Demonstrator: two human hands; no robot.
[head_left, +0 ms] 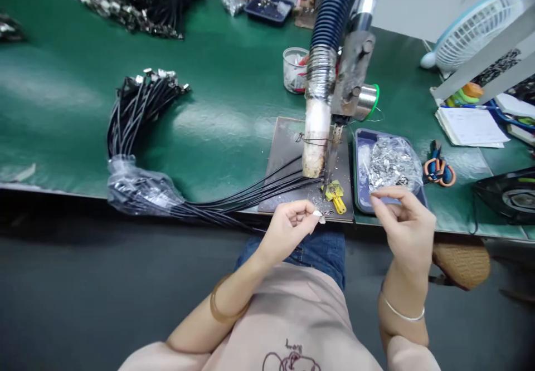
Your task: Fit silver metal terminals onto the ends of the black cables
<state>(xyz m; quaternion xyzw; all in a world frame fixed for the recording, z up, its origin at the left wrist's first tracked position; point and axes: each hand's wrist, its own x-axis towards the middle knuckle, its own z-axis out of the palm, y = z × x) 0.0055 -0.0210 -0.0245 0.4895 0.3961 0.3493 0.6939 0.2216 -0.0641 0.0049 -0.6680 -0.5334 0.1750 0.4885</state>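
Observation:
My left hand (pixel 288 227) is closed in a pinch at the table's near edge, holding a small metal-tipped cable end (pixel 318 214). Several black cables (pixel 251 195) run from it to the left across a dark work plate (pixel 288 148). My right hand (pixel 407 226) is just right of it, fingers curled in a pinch by the front edge of a blue tray (pixel 359 193); what it pinches is too small to make out. The tray holds a clear bag of small metal parts (pixel 390 162). A small yellow fixture (pixel 335 194) lies on the plate between my hands.
A soldering station with a blue hose (pixel 334 9) and solder spool (pixel 368 101) stands over the plate. A bagged cable bundle (pixel 137 131) lies left on the green table (pixel 209 70). Pliers (pixel 438 167), a notepad (pixel 470 126), a fan (pixel 472 28) and a plastic cup (pixel 295 70) are around.

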